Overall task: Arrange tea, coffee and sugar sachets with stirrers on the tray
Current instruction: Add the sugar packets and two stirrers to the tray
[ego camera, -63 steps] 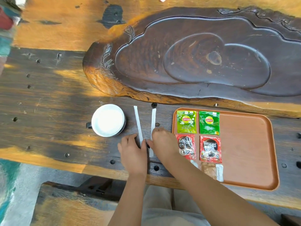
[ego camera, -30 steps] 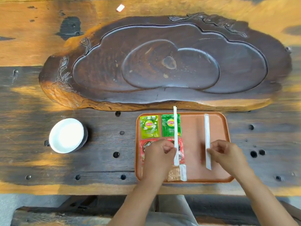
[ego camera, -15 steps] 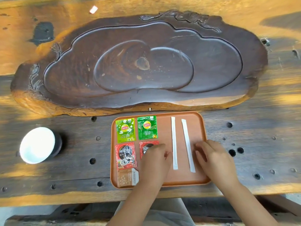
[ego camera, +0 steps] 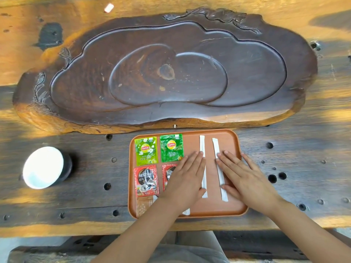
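Your left hand (ego camera: 187, 179) lies flat and released on the tray (ego camera: 235, 207), palm down, fingers together and pointing toward the desk's far edge, its outer edge touching the left stirrer (ego camera: 202, 149). It covers most of the second Nescafé sachet (ego camera: 168, 170) and grips nothing. Your right hand (ego camera: 245, 176) mirrors it, flat and loose, its inner edge and fingertips against the right stirrer (ego camera: 215, 147), its outer fingers reaching over the tray's right rim.

Nearest you on the tray, at its near left corner, a brown sugar sachet (ego camera: 144, 205) lies below the first Nescafé sachet (ego camera: 145, 180); a second one is mostly hidden under your left forearm. Beyond the coffee sit the light green Lipton tea sachet (ego camera: 145, 150) and the darker green Lipton tea sachet (ego camera: 171, 148), side by side along the tray's far edge. Both paper-wrapped stirrers run near to far on the right half, close together, not quite parallel.

By the look of it you are at the last step: squaring the stirrers. Everything is already on the tray, so the next move calls only for a light inward nudge from each palm to set them parallel, then lifting straight up so the light wrappers don't drag.

Off the tray, a white-lined cup (ego camera: 44, 167) stands toward the desk's left edge, and the carved wooden tea board (ego camera: 167, 73) fills the far side.
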`<state>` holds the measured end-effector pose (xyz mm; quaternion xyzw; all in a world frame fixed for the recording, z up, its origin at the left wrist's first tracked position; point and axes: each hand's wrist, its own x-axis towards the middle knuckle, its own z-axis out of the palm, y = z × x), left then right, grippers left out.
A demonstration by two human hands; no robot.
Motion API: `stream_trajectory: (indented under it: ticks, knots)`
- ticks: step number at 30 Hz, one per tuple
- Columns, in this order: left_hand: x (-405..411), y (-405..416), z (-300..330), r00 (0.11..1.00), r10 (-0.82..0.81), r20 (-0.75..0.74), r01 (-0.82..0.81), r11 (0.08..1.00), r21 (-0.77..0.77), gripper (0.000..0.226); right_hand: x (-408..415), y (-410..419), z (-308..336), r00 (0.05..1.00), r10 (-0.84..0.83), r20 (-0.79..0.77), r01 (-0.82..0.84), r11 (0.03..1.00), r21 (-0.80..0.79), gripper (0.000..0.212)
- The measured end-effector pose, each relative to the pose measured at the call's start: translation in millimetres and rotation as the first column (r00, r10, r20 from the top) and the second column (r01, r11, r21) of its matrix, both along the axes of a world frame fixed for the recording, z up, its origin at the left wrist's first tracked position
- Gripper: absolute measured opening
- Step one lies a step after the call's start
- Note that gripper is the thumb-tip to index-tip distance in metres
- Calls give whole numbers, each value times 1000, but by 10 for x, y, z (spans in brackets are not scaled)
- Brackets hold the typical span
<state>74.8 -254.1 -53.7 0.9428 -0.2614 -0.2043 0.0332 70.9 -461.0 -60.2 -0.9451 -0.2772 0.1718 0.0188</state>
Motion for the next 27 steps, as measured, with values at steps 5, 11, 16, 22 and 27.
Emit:
stream_trajectory:
  ticks: [5, 11, 16, 22, 27]
  knots:
    - [-125, -17, -22, 998, 5, 58, 0, 997, -74, 84, -17, 29, 27, 999, -40, -32, 39, 999, -13, 64]
    - [-220, -9, -25, 997, 48, 58, -43, 995, -89, 83, -50, 21, 15, 998, -43, -36, 42, 999, -6, 63]
    - [-184, 10, -27, 996, 41, 80, -35, 996, -79, 83, -64, 26, 18, 998, -45, -33, 45, 999, -3, 63]
    - [-157, 17, -21, 997, 38, 66, -34, 998, -56, 82, -55, 28, 23, 997, -56, -45, 56, 998, -1, 64]
    - [-171, 11, -21, 998, 48, 29, -46, 996, -79, 79, -53, 37, 39, 995, -70, -68, 70, 998, 3, 65]
